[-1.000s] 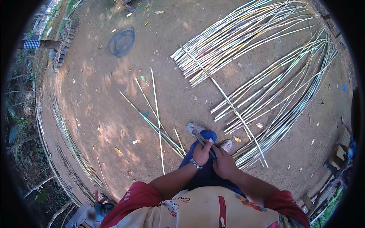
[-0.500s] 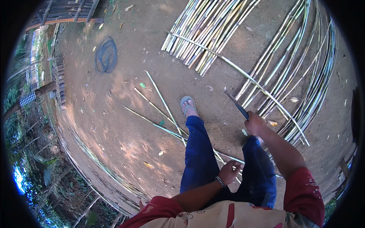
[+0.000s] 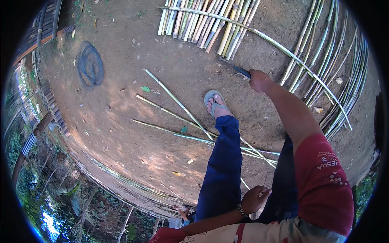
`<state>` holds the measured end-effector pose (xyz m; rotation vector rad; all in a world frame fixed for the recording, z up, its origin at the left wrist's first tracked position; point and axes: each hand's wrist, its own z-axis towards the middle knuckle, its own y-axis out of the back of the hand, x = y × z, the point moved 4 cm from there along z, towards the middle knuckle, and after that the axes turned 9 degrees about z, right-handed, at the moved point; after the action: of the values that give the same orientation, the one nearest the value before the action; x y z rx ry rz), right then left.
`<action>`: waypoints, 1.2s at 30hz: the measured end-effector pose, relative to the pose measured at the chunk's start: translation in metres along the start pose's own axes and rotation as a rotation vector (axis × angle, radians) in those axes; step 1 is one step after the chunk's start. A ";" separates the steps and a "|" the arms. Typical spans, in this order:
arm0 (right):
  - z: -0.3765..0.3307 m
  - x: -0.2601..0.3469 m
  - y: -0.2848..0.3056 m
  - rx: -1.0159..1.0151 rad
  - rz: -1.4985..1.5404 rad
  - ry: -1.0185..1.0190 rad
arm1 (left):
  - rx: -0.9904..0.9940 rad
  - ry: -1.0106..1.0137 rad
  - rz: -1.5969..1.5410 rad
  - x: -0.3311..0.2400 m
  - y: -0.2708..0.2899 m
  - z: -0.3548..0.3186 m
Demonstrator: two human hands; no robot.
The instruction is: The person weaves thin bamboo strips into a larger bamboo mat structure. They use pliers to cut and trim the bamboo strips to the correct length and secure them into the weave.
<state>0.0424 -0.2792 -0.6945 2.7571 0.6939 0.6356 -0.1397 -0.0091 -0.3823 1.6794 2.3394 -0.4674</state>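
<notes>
My right hand (image 3: pixel 260 81) is wrapped round the dark handle of a slim hand tool (image 3: pixel 242 71), probably a knife. Its narrow greyish end points up-left, just below the cut ends of a row of bamboo poles (image 3: pixel 202 24). Across that row lies a long bamboo pole (image 3: pixel 279 45), which reaches over more poles on the right. Down by my thighs is my left hand (image 3: pixel 256 198), its fingers curled. A thin dark strand (image 3: pixel 266 172) runs down toward it, but what the fingers grip cannot be made out. Several loose bamboo poles (image 3: pixel 178 97) cross near my legs.
Several spaced bamboo poles (image 3: pixel 356 77) lie on the right. A coil of dark wire or netting (image 3: pixel 90 65) sits on bare soil (image 3: pixel 117 121) at the left. Long thin poles (image 3: pixel 133 180) border the lower left, with plants beyond. My sandalled foot (image 3: pixel 216 103) is mid-ground.
My right hand has moved up and slightly left with the tool, toward the pole ends. My left hand stays low, fingers curled. The whole view has shifted.
</notes>
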 end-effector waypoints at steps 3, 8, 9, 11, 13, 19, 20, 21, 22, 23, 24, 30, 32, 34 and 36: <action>-0.003 -0.002 0.009 0.027 -0.025 0.006 | 0.024 -0.013 -0.037 0.000 0.001 0.000; 0.004 -0.001 0.007 -0.022 0.030 -0.041 | 0.048 0.021 -0.023 0.000 -0.002 0.001; 0.003 0.004 0.007 0.001 0.015 -0.024 | 0.055 0.025 -0.019 0.000 -0.003 0.001; 0.006 0.006 0.007 -0.002 0.009 -0.025 | 0.039 0.022 -0.025 0.000 -0.006 0.002; 0.008 0.006 0.008 -0.059 0.029 -0.062 | 0.041 0.030 -0.034 -0.001 -0.007 0.001; 0.003 0.003 0.012 -0.085 0.045 -0.067 | 0.043 0.054 -0.053 0.000 -0.009 0.003; 0.004 0.006 0.008 -0.057 0.020 -0.034 | 0.044 0.048 -0.058 -0.002 -0.008 0.002; 0.004 0.009 0.003 -0.030 -0.005 -0.002 | 0.046 0.042 -0.063 -0.003 -0.008 0.001; 0.002 0.015 0.002 -0.001 -0.031 0.031 | 0.042 0.033 -0.048 -0.001 -0.010 0.002; 0.003 0.023 0.000 0.016 -0.028 0.044 | 0.038 0.023 -0.034 0.000 -0.012 0.002; 0.007 0.034 -0.004 0.034 -0.025 0.057 | 0.035 0.014 -0.019 0.002 -0.013 0.002; 0.032 0.067 -0.001 -0.094 0.142 -0.007 | -0.015 0.026 -0.068 -0.008 0.000 -0.001; 0.035 0.067 0.003 -0.110 0.149 -0.018 | 0.026 0.035 -0.060 -0.002 -0.003 0.001; 0.035 0.063 0.005 -0.123 0.136 -0.010 | 0.015 0.027 -0.054 0.000 -0.004 0.001; 0.036 0.062 0.001 -0.055 0.070 -0.019 | -0.048 0.004 -0.053 -0.002 -0.002 -0.001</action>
<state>0.1085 -0.2531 -0.7035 2.7439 0.5689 0.6317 -0.1415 -0.0110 -0.3809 1.6025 2.3833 -0.4139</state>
